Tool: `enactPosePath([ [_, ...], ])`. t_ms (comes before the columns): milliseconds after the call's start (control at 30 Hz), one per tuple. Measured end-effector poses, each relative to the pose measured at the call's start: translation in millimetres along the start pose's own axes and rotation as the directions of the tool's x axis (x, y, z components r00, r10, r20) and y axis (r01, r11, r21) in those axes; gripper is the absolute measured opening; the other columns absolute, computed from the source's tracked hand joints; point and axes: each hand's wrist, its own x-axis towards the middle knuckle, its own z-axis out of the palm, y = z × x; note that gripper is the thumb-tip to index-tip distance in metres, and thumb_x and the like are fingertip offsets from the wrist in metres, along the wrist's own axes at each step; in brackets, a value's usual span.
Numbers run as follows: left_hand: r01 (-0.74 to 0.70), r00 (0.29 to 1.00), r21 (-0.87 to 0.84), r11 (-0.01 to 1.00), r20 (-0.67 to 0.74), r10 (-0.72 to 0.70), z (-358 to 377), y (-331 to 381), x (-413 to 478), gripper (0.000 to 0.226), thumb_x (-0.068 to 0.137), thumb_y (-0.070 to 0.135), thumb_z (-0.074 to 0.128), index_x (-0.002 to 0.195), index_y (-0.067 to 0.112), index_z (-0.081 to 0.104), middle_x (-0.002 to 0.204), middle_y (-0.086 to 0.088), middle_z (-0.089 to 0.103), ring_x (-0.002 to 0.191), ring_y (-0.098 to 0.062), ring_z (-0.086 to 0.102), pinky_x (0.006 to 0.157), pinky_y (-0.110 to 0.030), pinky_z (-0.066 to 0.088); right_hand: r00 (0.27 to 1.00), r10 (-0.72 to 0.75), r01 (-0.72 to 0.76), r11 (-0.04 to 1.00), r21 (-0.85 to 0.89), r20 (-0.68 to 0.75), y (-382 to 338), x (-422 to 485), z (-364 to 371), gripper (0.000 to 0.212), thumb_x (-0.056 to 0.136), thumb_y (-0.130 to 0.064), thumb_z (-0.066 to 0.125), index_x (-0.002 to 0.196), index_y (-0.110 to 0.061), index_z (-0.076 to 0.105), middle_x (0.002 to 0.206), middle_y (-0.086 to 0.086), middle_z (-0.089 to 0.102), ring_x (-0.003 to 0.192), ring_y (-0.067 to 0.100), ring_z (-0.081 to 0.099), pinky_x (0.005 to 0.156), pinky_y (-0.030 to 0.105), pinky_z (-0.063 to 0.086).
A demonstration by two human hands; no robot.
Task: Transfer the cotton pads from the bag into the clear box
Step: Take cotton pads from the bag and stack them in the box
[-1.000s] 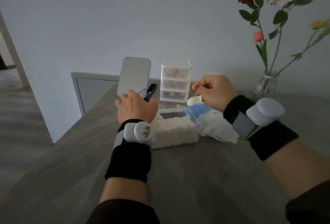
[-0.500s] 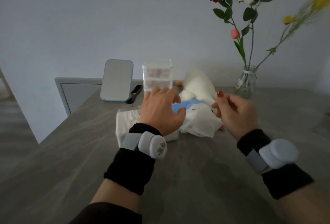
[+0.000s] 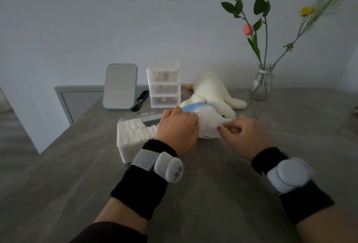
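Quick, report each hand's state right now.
Left hand: grips the white-and-blue plastic bag.
Right hand: pinches that bag's right end.

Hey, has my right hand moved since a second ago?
Yes: the right hand came down and nearer me, away from the drawer stack, and now pinches the bag.

Single head-worn wide-angle view, facing forward and down across the counter (image 3: pixel 213 194) to the wall (image 3: pixel 116 20) at 12 o'clock. Close range: left hand (image 3: pixel 177 128) and right hand (image 3: pixel 249 138) sit just below centre.
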Motion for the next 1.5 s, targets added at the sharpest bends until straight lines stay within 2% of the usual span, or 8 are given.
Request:
enactPosePath([
  [200, 0.037, 0.999, 0.006, 0.999, 0.004, -0.037, 2.6, 1.9, 0.5, 0.024, 0.094, 0.036, 0.043, 0.096, 0.022, 0.062, 0.088, 0.002, 0.064, 0.092, -0.021, 0.055, 0.097, -0.033, 0.031, 0.983, 0.156, -0.15, 0.986, -0.07, 0.101, 0.4, 3.1, 37.9, 0.07, 0.068, -0.076, 0.023, 0.082, -0.018, 0.06, 0.104, 0.014, 0.058, 0.097, 0.035, 0.055, 0.087, 0.037, 0.044],
  [400, 0.052, 0.998, -0.014, 0.999, -0.028, -0.053, 6.1, 0.3, 1.0, 0.025, 0.09, 0.038, 0.043, 0.092, 0.023, 0.063, 0.087, 0.001, 0.065, 0.089, -0.021, 0.056, 0.096, -0.035, 0.032, 0.964, 0.258, -0.265, 0.953, 0.146, 0.065, -0.1, 12.3, 47.5, 0.033, 0.085, -0.05, 0.059, 0.072, -0.021, 0.062, 0.098, 0.003, 0.067, 0.102, 0.026, 0.06, 0.095, 0.047, 0.044],
  [533, 0.066, 0.997, -0.018, 0.998, -0.024, -0.067, 8.2, 0.5, 0.0, 0.025, 0.089, 0.04, 0.044, 0.093, 0.024, 0.064, 0.087, 0.002, 0.065, 0.091, -0.021, 0.056, 0.096, -0.036, 0.032, 0.941, 0.334, -0.333, 0.901, 0.277, 0.044, 4.7, 11.4, 50.9, 0.035, 0.081, -0.042, 0.066, 0.056, -0.018, 0.06, 0.081, 0.006, 0.065, 0.082, 0.029, 0.062, 0.081, 0.041, 0.05],
  [800, 0.087, 0.995, -0.03, 0.996, -0.037, -0.088, 8.8, 1.0, 0.7, 0.023, 0.089, 0.04, 0.048, 0.095, 0.025, 0.064, 0.09, 0.002, 0.066, 0.094, -0.02, 0.056, 0.097, -0.037, 0.032, 0.935, 0.352, -0.333, 0.919, 0.211, -0.055, 2.7, 16.1, 54.5, 0.043, 0.081, -0.036, 0.07, 0.051, -0.016, 0.047, 0.063, -0.001, 0.049, 0.07, 0.024, 0.05, 0.073, 0.033, 0.037],
  [933, 0.085, 0.996, -0.024, 0.996, -0.026, -0.085, 8.0, 3.5, 0.4, 0.022, 0.091, 0.039, 0.048, 0.095, 0.024, 0.064, 0.089, 0.001, 0.065, 0.092, -0.02, 0.056, 0.098, -0.036, 0.032, 0.95, 0.299, -0.294, 0.953, 0.068, -0.089, 0.5, 14.8, 55.7, 0.029, 0.08, -0.045, 0.068, 0.086, -0.017, 0.07, 0.096, 0.006, 0.067, 0.098, 0.028, 0.059, 0.093, 0.043, 0.043],
  [1133, 0.085, 0.996, -0.018, 0.996, -0.01, -0.085, 7.0, 4.9, 0.8, 0.023, 0.092, 0.04, 0.047, 0.095, 0.024, 0.063, 0.09, 0.001, 0.066, 0.092, -0.021, 0.055, 0.098, -0.038, 0.033, 0.957, 0.28, -0.283, 0.959, -0.03, -0.078, -2.2, 20.4, 59.3, 0.036, 0.079, -0.049, 0.066, 0.096, -0.017, 0.068, 0.116, 0.007, 0.063, 0.112, 0.028, 0.054, 0.096, 0.035, 0.032],
  [1367, 0.098, 0.995, -0.031, 0.995, -0.027, -0.098, 5.9, 4.3, 0.5, 0.022, 0.092, 0.039, 0.048, 0.095, 0.024, 0.064, 0.09, 0.001, 0.066, 0.091, -0.02, 0.055, 0.098, -0.037, 0.032, 0.947, 0.286, -0.271, 0.956, 0.115, -0.148, 0.8, 23.9, 63.6, 0.027, 0.069, -0.048, 0.072, 0.062, -0.03, 0.052, 0.098, 0.002, 0.067, 0.097, 0.027, 0.06, 0.094, 0.039, 0.043],
  [1500, 0.088, 0.996, -0.027, 0.996, -0.022, -0.089, 5.5, 5.5, 0.6, 0.022, 0.092, 0.038, 0.048, 0.095, 0.024, 0.064, 0.089, 0.001, 0.065, 0.092, -0.02, 0.054, 0.098, -0.037, 0.032, 0.944, 0.317, -0.31, 0.947, 0.08, -0.097, -1.3, 23.4, 65.6, 0.029, 0.076, -0.054, 0.066, 0.074, -0.026, 0.058, 0.109, 0.005, 0.062, 0.108, 0.031, 0.053, 0.083, 0.028, 0.025],
])
